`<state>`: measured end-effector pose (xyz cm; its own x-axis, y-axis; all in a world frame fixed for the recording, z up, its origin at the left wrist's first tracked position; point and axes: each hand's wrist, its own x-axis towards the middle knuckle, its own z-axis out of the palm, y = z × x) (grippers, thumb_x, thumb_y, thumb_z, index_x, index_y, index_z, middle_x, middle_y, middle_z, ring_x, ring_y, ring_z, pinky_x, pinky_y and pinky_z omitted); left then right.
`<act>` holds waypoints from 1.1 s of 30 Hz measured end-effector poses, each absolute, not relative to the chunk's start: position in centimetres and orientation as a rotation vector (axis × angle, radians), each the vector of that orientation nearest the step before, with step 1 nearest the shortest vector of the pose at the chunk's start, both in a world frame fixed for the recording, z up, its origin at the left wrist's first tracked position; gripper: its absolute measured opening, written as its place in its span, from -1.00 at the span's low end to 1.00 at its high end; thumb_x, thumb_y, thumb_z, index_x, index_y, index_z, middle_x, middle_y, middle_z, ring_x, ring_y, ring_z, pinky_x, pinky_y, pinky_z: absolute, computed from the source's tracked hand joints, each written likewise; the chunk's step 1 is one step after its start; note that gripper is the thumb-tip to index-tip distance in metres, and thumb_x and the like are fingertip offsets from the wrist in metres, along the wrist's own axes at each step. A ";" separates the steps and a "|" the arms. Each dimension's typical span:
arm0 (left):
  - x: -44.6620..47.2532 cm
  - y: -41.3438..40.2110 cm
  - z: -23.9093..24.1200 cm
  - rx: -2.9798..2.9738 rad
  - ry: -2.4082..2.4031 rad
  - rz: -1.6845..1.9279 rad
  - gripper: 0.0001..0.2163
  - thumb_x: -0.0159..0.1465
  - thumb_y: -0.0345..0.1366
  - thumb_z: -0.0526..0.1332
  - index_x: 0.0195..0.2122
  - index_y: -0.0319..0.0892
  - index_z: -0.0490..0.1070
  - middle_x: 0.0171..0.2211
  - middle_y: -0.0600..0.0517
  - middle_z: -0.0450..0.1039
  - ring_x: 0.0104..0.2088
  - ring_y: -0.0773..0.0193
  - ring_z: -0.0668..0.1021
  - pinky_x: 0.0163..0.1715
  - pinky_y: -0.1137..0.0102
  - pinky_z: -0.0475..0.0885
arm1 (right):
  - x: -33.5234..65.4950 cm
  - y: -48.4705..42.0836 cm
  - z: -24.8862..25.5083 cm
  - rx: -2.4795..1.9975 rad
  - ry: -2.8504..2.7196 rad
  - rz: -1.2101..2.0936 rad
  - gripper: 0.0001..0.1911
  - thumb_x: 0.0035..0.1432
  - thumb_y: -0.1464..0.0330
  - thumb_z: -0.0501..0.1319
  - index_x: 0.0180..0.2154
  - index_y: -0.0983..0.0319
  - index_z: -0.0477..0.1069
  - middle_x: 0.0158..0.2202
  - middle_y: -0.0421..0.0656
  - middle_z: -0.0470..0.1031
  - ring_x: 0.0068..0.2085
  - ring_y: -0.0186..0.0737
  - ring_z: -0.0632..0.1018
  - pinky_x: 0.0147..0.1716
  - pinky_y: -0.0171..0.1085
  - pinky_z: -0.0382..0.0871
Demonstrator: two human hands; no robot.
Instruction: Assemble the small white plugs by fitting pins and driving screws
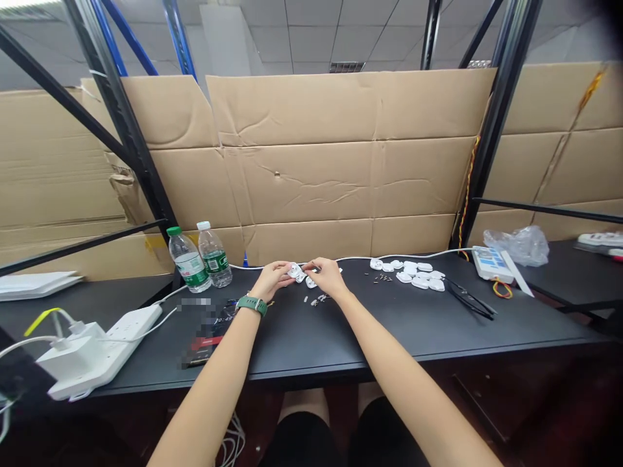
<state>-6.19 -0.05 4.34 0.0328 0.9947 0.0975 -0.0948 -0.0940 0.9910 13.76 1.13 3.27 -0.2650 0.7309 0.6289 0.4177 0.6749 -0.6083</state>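
Observation:
My left hand (273, 281), with a green watch on its wrist, pinches a small white plastic piece (294, 270) above the black table. My right hand (327, 277) is close on the right, its thumb and fingertips drawn together beside that piece. Whatever those fingertips hold is too small to make out. More white pieces lie under and between the hands, partly hidden. Several tiny light-coloured parts (320, 299) are scattered just in front. To the right are several small screw-like bits (383, 277) and a group of rounded white plastic pieces (421, 279).
Black-handled tweezers or pliers (470, 299) lie at right, near a white box (492, 264) and a clear plastic bag (518, 245). Two bottles (191, 263) (215, 256), a dark package (209, 337) and a power strip (114, 344) occupy the left. Cardboard (311, 175) walls the back.

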 end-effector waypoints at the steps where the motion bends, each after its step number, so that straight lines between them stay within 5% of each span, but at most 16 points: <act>1: -6.1 -0.1 4.3 1.224 1.056 1.287 -0.65 0.06 -0.21 0.49 -0.20 -0.27 0.51 -0.18 -0.18 0.62 -0.22 0.13 0.67 -0.13 0.27 0.57 | 13.6 1.0 3.2 -0.903 -1.913 0.392 -0.81 0.18 0.47 0.27 -0.18 0.20 0.63 -0.20 -0.15 0.65 -0.15 -0.22 0.62 -0.07 -0.30 0.41; 9: -4.8 -0.6 4.2 1.252 1.091 1.226 -0.66 -0.01 -0.21 0.54 -0.31 -0.25 0.49 -0.27 -0.09 0.59 -0.27 0.18 0.65 -0.10 0.20 0.58 | 13.1 0.3 3.1 -0.971 -2.026 0.304 -0.85 0.22 0.41 0.28 -0.19 0.18 0.62 -0.19 -0.14 0.65 -0.13 -0.22 0.61 -0.07 -0.32 0.39; 18: -4.7 -0.4 4.0 1.296 1.138 1.176 -0.60 -0.02 -0.14 0.55 -0.27 -0.25 0.50 -0.23 -0.14 0.60 -0.25 0.15 0.67 -0.11 0.22 0.58 | 13.1 -0.9 4.1 -1.135 -2.146 0.175 -0.82 0.26 0.27 0.25 -0.26 0.21 0.60 -0.30 -0.12 0.63 -0.28 -0.24 0.59 -0.30 -0.36 0.30; 33: -4.4 -0.4 3.9 1.299 1.143 1.143 -0.60 -0.09 -0.20 0.58 -0.30 -0.25 0.52 -0.32 -0.10 0.62 -0.30 0.18 0.66 -0.14 0.28 0.59 | 12.2 -1.0 4.2 -1.295 -2.189 0.047 -0.85 0.25 0.37 0.24 -0.22 0.27 0.57 -0.27 -0.01 0.63 -0.22 -0.15 0.61 -0.26 -0.33 0.31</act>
<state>-4.40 -0.36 3.91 0.0996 0.9946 0.0292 0.0288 -0.0322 0.9991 12.20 -0.99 4.22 -0.3528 0.8108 0.4671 0.7900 0.5256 -0.3157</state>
